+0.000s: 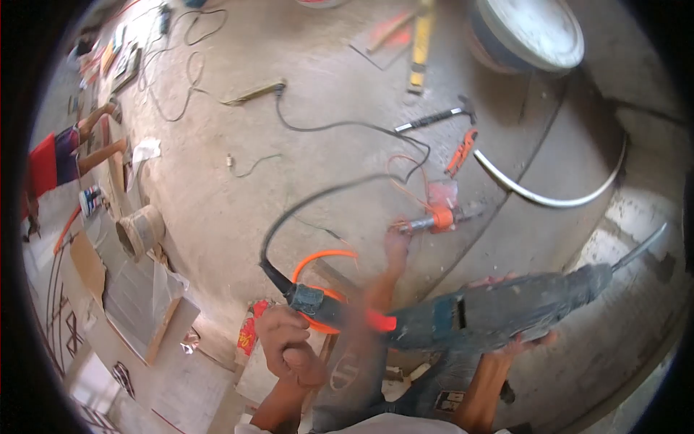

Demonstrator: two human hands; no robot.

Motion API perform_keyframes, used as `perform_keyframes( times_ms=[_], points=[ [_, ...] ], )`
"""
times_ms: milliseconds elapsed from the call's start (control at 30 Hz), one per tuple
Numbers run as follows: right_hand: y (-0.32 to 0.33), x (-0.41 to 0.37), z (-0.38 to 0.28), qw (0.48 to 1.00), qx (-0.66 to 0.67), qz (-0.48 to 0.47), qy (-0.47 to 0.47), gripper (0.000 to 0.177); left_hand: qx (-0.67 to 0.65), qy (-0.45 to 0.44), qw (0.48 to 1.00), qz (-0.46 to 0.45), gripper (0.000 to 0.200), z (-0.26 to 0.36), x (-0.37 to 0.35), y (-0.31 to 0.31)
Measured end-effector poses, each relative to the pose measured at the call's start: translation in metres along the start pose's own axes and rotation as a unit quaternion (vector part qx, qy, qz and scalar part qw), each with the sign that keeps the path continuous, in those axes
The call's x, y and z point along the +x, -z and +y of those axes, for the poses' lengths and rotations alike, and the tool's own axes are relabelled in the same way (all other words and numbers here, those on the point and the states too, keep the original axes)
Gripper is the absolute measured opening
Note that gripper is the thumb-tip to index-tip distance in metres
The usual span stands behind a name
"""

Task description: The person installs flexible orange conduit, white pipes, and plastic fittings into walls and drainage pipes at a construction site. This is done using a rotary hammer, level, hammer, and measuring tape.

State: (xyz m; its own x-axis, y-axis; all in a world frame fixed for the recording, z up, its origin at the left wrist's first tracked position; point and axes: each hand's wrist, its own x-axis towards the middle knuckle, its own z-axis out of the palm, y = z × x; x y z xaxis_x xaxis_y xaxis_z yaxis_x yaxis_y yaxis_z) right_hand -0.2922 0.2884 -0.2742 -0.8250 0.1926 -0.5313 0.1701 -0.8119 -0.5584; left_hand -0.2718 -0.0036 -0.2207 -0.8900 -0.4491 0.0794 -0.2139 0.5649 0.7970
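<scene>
A large dark power tool with a long metal bit lies across the lower right, its bit pointing right. My right hand grips its body from below, the fingers partly hidden. Close to the tool's rear end, where the black cable enters, is my left hand, fingers curled; what they hold, if anything, is hidden. A red-orange part shows near the tool's handle. Behind the tool, a blurred bare limb reaches up to an orange and silver tool on the floor.
A hammer, orange pliers, a yellow level and a curved white pipe lie on the floor. A lidded bucket stands top right. At left are a person in red, another bucket and cardboard.
</scene>
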Motion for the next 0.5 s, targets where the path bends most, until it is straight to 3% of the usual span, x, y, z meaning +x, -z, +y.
perform_keyframes(
  times_ms=[33,67,133,233,333,433,500],
  points=[
    [0.000,-0.013,-0.002,1.000,-0.021,0.000,-0.015,0.063,-0.012,0.040,0.999,-0.013,0.049,0.000,0.006,0.019],
    [0.001,-0.026,-0.003,0.999,-0.042,0.001,-0.034,0.063,-0.106,0.116,0.987,0.020,0.047,-0.003,0.007,0.036],
    [0.002,-0.044,-0.003,0.993,-0.085,0.011,-0.083,0.062,-0.296,0.249,0.919,0.074,0.044,-0.025,0.006,0.065],
    [-0.002,-0.056,0.002,0.978,-0.135,0.021,-0.156,0.061,0.005,0.404,0.913,0.048,0.047,-0.062,0.025,0.107],
    [-0.021,-0.053,0.008,0.965,-0.171,0.014,-0.201,0.059,-0.299,0.603,0.738,-0.044,0.057,-0.067,0.059,0.118],
    [-0.049,-0.048,0.006,0.954,-0.199,0.012,-0.222,0.058,-0.567,0.501,0.626,-0.190,0.068,-0.085,0.087,0.153],
    [-0.072,-0.042,0.004,0.949,-0.214,0.012,-0.230,0.057,-0.592,0.480,0.641,-0.090,0.072,-0.076,0.132,0.173]
  ],
)
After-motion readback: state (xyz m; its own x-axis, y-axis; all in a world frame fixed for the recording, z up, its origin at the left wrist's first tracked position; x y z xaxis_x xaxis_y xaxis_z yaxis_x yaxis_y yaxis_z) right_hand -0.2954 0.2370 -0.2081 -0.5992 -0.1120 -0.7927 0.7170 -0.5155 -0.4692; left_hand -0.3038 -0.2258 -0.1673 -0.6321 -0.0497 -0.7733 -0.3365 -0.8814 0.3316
